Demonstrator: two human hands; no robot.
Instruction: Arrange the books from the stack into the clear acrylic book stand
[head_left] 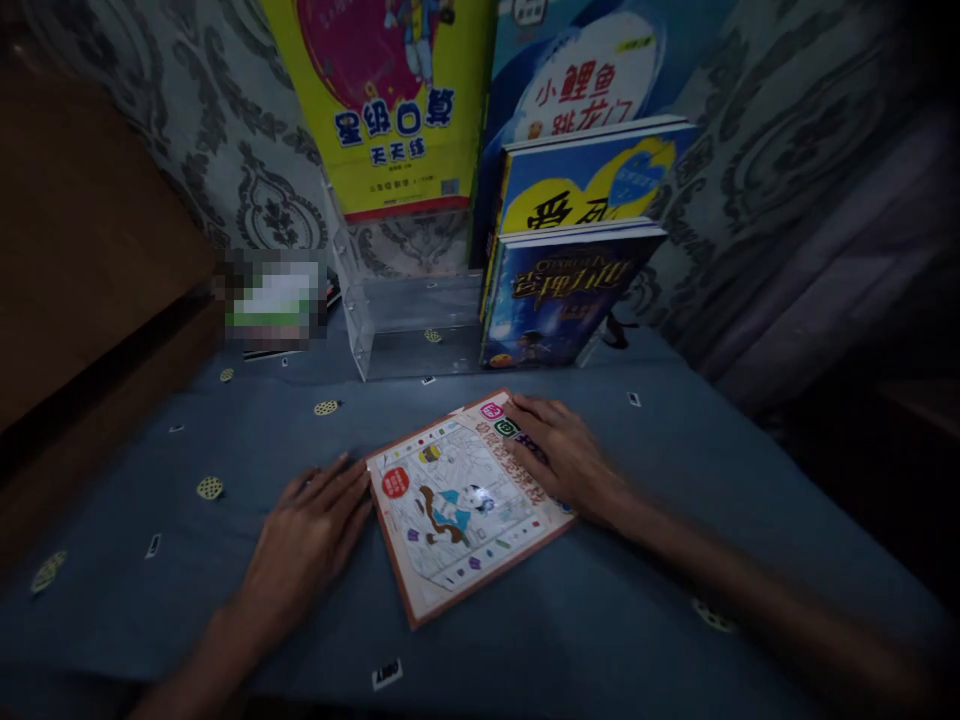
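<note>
A picture book (469, 510) with a red-brown border lies flat and turned at an angle on the blue-grey cloth, its cover up. My left hand (313, 525) rests at the book's left edge, palm down, fingertips by the upper left corner and fingers extended. Across the book's right part lies my right hand (559, 455), its fingers spread over the printed title and covering some of it. Neither hand is wrapped round anything.
Behind the book, a clear stepped rack (412, 350) holds a dark blue book (562, 300), a blue and yellow book (585, 180), a teal book (600, 70) and a yellow workbook (397, 120). A blurred stack (276, 300) lies back left, near a brown panel (90, 230).
</note>
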